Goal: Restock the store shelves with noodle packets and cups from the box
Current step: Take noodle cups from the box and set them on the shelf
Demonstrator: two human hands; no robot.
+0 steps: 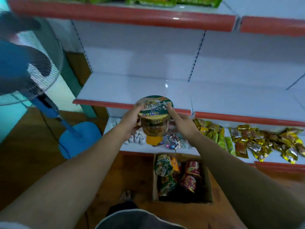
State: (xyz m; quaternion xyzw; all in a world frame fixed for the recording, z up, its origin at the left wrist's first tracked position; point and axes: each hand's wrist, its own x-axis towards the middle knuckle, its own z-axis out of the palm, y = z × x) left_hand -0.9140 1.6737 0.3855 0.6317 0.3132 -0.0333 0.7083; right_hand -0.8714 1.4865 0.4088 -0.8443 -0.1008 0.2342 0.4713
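Note:
A green and gold noodle cup (154, 119) with a printed lid is held upright in front of the red edge of the bare middle shelf (148, 90). My left hand (130, 123) grips its left side. My right hand (181, 124) holds its right side, thumb on the lid rim. Below on the wooden floor stands the open cardboard box (207, 187), holding several green and red noodle cups (165, 166).
The lower shelf (189, 150) carries white items, shiny candy and gold and green snack packets (257, 142). Green packets (156, 0) lie on the top shelf. A blue standing fan (33, 70) is at the left, its base on the floor.

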